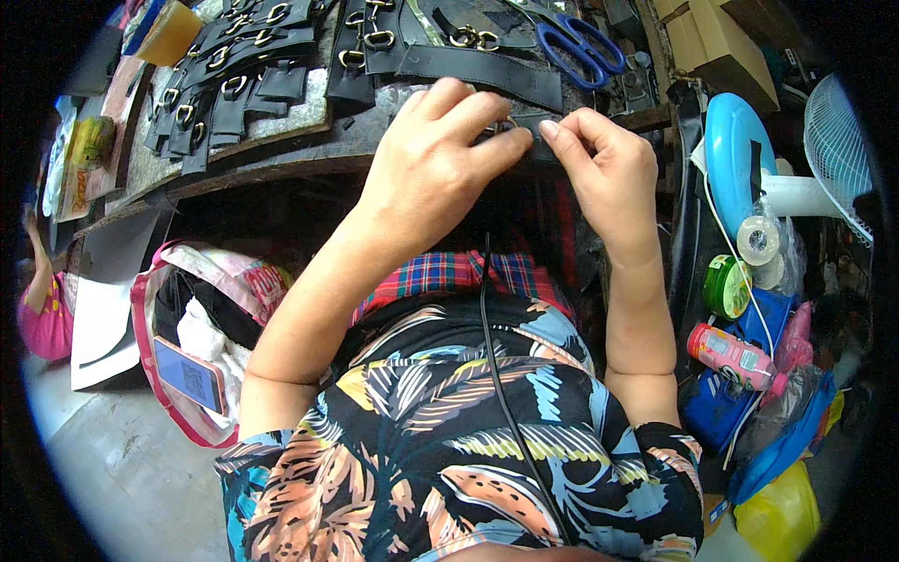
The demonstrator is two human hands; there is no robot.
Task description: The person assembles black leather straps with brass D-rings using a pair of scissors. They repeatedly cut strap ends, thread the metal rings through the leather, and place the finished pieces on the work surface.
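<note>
Both of my hands meet over the near edge of the workbench. My left hand (440,155) is closed, thumb and forefinger pinching a small metal ring (511,123) that is mostly hidden by the fingers. Close beside it, my right hand (607,169) is closed in a pinch at the end of a small dark piece, apparently black leather, largely hidden between the hands. Just beyond the fingers lies a wide black leather strap (482,75) with a stitched edge. Further off are loose gold-coloured metal rings (473,37) and blue-handled scissors (582,51).
Rows of black leather straps with metal rings (229,84) cover a board at the left of the bench. A cardboard box (721,56) stands at the far right. A fan (838,150) and a pink bottle (730,356) are on the right. A phone (190,373) rests on a bag at the left.
</note>
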